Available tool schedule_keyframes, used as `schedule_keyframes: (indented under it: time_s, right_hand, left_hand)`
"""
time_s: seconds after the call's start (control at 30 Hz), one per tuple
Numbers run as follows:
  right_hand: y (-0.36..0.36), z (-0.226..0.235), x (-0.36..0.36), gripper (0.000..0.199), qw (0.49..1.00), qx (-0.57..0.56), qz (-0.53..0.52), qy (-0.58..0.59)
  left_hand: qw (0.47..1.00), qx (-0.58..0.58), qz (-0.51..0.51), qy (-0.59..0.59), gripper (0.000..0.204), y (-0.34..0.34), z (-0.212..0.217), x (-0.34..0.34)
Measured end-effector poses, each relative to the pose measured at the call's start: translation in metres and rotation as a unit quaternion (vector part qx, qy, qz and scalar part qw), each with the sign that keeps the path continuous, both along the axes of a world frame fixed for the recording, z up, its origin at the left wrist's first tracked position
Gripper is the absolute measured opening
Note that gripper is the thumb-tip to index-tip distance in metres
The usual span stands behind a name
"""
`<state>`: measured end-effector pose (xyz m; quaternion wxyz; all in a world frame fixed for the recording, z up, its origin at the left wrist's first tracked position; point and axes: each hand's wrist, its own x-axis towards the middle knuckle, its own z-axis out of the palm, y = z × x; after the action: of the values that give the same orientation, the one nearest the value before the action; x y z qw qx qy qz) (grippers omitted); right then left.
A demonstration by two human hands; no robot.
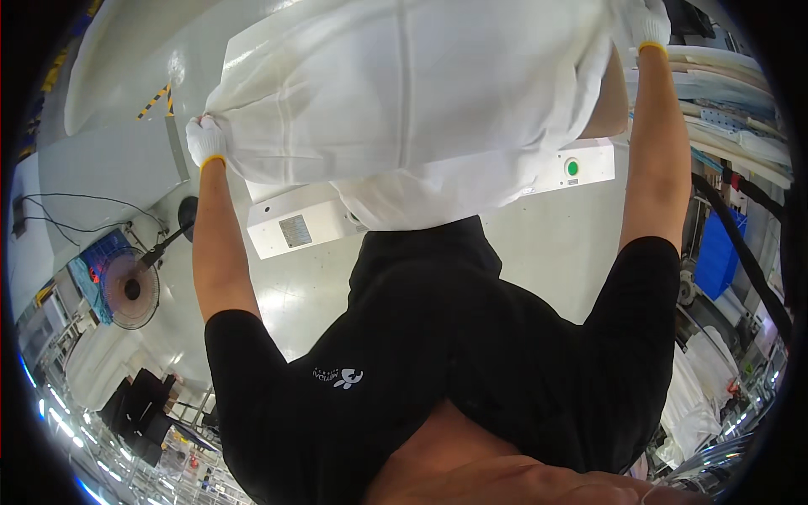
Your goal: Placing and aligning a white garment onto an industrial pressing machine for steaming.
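Left gloved hand (204,141), fingers pinching white fabric (480,84), right gloved hand (655,25) at opposite edge, fingers' grip unclear, white machine (326,220) beneath

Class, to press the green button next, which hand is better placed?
Probably the right hand: the green button is on the person's right, closer to it than to the left hand, which grips the white cloth.

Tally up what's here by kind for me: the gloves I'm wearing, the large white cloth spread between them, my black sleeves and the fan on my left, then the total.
White gloves, left and right: 2
White cloth: 1
Black sleeves, left and right: 2
Fan: 1
Total: 6
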<state>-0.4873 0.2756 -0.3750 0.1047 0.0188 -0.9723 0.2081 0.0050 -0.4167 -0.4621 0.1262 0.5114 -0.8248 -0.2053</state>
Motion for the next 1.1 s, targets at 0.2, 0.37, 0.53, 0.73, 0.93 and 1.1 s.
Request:
schedule_keyframes:
  time_s: [0.2,0.37,0.53,0.73,0.93,1.1]
  right_hand:
    - [0.000,-0.006,0.070,0.058,0.999,0.035,-0.003,0.018]
    - [0.040,-0.099,0.257,0.040,0.944,-0.134,-0.218,-0.208]
    - [0.021,-0.179,0.334,0.017,0.734,-0.637,-0.030,-0.232]
    - [0.106,-0.112,0.218,0.018,0.965,-0.240,0.011,-0.106]
    - [0.112,-0.009,0.136,0.049,0.965,-0.041,0.038,-0.255]
    - [0.184,-0.142,0.165,0.047,0.978,0.064,-0.112,-0.165]
  left_hand:
    - [0.994,0.105,-0.012,-0.024,0.053,-0.054,-0.044,0.042]
    - [0.986,0.156,-0.003,0.062,0.046,-0.030,-0.068,0.085]
    - [0.986,0.133,0.067,0.078,0.038,0.021,-0.038,0.070]
    - [0.997,0.032,-0.018,0.061,0.034,0.010,-0.019,0.052]
    - [0.999,0.045,-0.012,0.008,0.030,0.070,0.010,0.069]
    - [0.983,0.165,0.038,0.066,0.031,0.108,-0.006,0.110]
